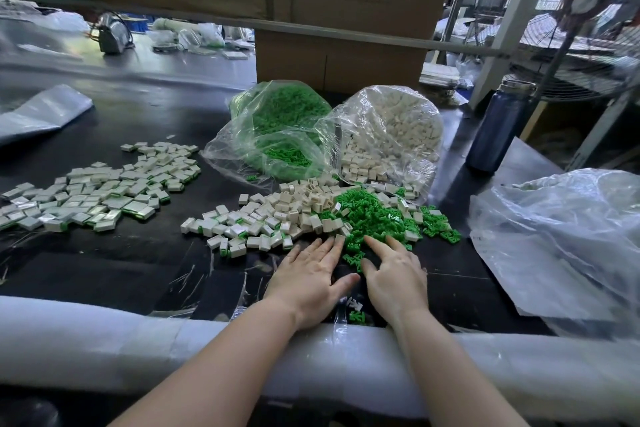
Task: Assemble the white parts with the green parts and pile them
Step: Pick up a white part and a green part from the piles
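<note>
While both forearms reached over the padded white edge [138,340] of the black counter [121,270], the left hand [311,281] lay flat with its fingers [332,246] straight and slightly spread, their tips touching white parts [294,204] at the near rim of the loose heap. Just beside it, the right hand [394,277] rested palm down, fingers relaxed and spread, tips on the loose green parts [374,215]; neither hand pinched anything. A few stray pieces lay between the wrists, too small to make out. Left of the hands sat assembled pieces [235,229], and farther left a wider spread of them [104,191]. Behind the heaps, one clear bag [277,125] held green parts and another [391,132] held white ones, both spilling open toward the hands. A dark bottle [495,128] stood to the right, and a crumpled plastic bag [561,239] ran off the right edge.
</note>
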`<control>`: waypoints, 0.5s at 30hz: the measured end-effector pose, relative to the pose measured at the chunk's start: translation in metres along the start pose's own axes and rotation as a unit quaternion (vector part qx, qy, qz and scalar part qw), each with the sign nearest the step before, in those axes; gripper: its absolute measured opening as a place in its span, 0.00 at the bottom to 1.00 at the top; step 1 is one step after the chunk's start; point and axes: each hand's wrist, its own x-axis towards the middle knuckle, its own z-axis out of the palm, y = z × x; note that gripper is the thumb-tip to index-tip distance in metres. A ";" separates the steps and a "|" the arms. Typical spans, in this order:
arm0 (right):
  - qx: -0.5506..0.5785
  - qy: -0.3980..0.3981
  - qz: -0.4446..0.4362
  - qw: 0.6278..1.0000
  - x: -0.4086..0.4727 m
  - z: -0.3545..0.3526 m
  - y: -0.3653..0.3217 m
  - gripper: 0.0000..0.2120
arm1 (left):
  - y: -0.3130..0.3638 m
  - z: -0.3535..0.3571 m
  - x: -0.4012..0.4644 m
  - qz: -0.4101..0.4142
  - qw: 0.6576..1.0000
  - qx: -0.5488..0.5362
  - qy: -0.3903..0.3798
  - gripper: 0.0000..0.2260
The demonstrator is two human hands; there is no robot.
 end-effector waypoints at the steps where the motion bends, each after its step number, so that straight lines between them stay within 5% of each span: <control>1: 0.002 -0.003 -0.013 1.000 0.000 0.001 0.000 0.20 | 0.000 0.000 0.000 0.001 1.000 -0.007 0.006 0.29; 15: 0.140 0.010 -0.076 0.987 -0.003 0.002 0.001 0.15 | 0.000 -0.006 -0.008 -0.016 0.977 -0.111 0.180 0.13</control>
